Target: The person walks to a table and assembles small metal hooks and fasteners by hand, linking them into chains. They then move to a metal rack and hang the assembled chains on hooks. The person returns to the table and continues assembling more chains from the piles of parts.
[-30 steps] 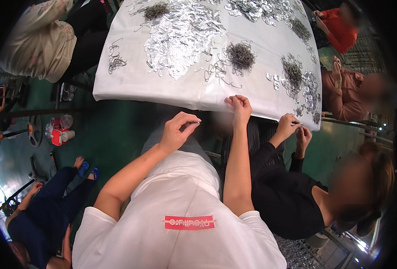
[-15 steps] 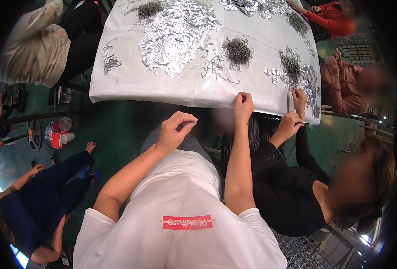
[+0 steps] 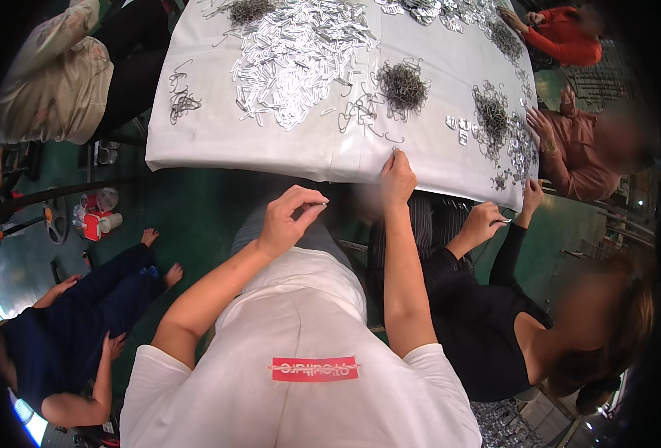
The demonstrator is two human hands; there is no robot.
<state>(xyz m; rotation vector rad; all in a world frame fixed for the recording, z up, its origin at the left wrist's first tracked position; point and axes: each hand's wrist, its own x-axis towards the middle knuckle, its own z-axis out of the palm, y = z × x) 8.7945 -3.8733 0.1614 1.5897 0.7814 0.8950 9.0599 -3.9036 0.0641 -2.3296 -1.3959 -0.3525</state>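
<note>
My left hand (image 3: 289, 218) is closed in a pinch in front of my body, just off the table's near edge. From its fingertips pokes a small metal piece (image 3: 321, 204), too small to name exactly. My right hand (image 3: 398, 181) is also pinched, at the near edge of the white-covered table (image 3: 256, 153). A thin bent wire hook (image 3: 395, 150) shows at its fingertips. Beyond it lie loose wire hooks (image 3: 359, 112) and a dark heap of wire hooks (image 3: 404, 86). A broad pile of silver metal tubes (image 3: 293, 67) spreads to their left.
On my right, a person in black (image 3: 480, 321) holds a small metal piece. Others sit along the table's right side, near another hook heap (image 3: 491, 112). A person in a light top (image 3: 54, 82) is at left. A person in dark blue (image 3: 84, 336) and a fan (image 3: 56, 220) are lower left.
My right hand has shifted slightly left, its fingertips still pinched. My left hand stays nearly in place. The black-sleeved neighbour's far hand has moved right, to the table's corner.
</note>
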